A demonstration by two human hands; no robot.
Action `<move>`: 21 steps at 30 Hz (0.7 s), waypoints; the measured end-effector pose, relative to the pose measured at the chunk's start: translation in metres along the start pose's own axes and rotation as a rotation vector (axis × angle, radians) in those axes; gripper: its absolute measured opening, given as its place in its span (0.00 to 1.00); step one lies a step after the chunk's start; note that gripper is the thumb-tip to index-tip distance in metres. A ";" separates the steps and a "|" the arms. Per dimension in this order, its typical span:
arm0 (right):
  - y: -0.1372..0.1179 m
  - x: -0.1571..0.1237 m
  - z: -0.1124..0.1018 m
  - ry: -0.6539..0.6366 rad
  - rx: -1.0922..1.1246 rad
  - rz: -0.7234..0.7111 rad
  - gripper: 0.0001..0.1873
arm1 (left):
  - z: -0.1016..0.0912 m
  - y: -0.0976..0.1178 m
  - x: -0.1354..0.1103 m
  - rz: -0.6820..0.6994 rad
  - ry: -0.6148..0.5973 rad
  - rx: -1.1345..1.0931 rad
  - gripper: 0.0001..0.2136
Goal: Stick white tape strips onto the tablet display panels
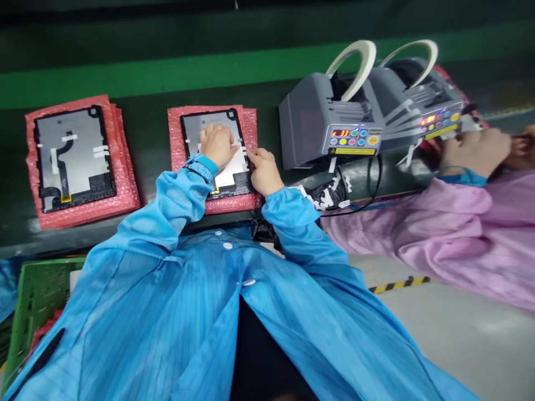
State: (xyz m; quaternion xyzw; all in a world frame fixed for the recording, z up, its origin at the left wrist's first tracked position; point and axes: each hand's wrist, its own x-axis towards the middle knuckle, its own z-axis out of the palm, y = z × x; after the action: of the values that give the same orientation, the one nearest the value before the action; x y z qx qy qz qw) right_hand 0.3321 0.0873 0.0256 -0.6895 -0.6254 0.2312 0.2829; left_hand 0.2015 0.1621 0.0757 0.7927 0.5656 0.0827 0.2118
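A tablet screen assembly, silver-backed in a black frame, lies face down on pink bubble-wrap bags. Across its middle rests my left hand, fingers curled down on the back; what they may hold is hidden. At the frame's right edge, my right hand has its fingers bent together, the forefinger and thumb tips against the edge. A short white tape strip shows between the two hands. I cannot make out what the right fingertips pinch.
Another screen assembly lies on bubble wrap at left. Two grey tape dispensers stand at right, with a black cable and tape scraps. A co-worker's hand is beyond. A green crate sits below left.
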 end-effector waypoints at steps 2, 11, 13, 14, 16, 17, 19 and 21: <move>0.003 0.002 -0.003 -0.035 -0.001 -0.011 0.18 | -0.005 -0.004 -0.001 0.012 0.011 0.016 0.08; -0.017 0.031 -0.009 0.023 0.153 0.279 0.10 | -0.053 -0.080 -0.056 -0.434 0.178 0.017 0.08; -0.026 0.034 -0.007 0.032 0.147 0.308 0.14 | -0.049 -0.088 -0.064 -0.443 0.114 -0.029 0.06; -0.030 0.035 -0.008 0.056 0.167 0.322 0.14 | -0.046 -0.090 -0.066 -0.436 0.113 -0.062 0.06; -0.038 0.035 -0.011 0.093 0.303 0.347 0.13 | -0.040 -0.091 -0.067 -0.419 0.153 -0.134 0.08; -0.041 0.034 -0.013 0.087 0.421 0.357 0.12 | -0.037 -0.091 -0.067 -0.412 0.166 -0.171 0.09; -0.047 0.030 -0.019 -0.031 0.695 0.396 0.10 | -0.035 -0.090 -0.066 -0.392 0.176 -0.232 0.12; -0.052 0.024 -0.025 -0.219 0.893 0.449 0.08 | -0.036 -0.088 -0.069 -0.384 0.182 -0.267 0.14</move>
State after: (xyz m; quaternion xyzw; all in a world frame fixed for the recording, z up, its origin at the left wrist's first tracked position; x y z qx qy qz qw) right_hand 0.3137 0.1112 0.0798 -0.5905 -0.3282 0.6017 0.4262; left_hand 0.0891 0.1304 0.0774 0.6250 0.7065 0.1862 0.2748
